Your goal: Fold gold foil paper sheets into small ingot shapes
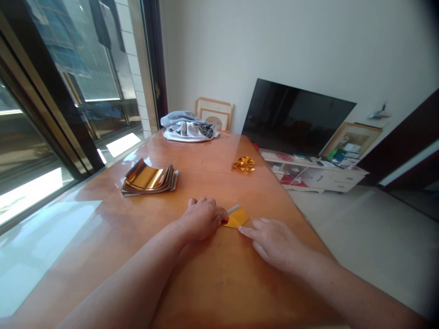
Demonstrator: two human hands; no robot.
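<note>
A small folded piece of gold paper point(237, 217), with a pale strip along its upper left edge, lies on the wooden table point(219, 278). My left hand point(203, 218) has its fingers curled round the left end of this paper. From the right, my right hand point(274, 240) touches the paper's lower edge with an outstretched index finger, its other fingers loosely apart. Farther off to the left sits a stack of gold sheets point(149, 178), curling upward at the ends. A crumpled or folded gold piece point(244, 164) rests near the table's right edge.
Folded cloth point(188, 126) lies at the table's far end. Window glass point(96, 68) stands along the left side. Beyond the table are a large dark television point(297, 116), a white cabinet point(317, 177) and framed pictures point(214, 114).
</note>
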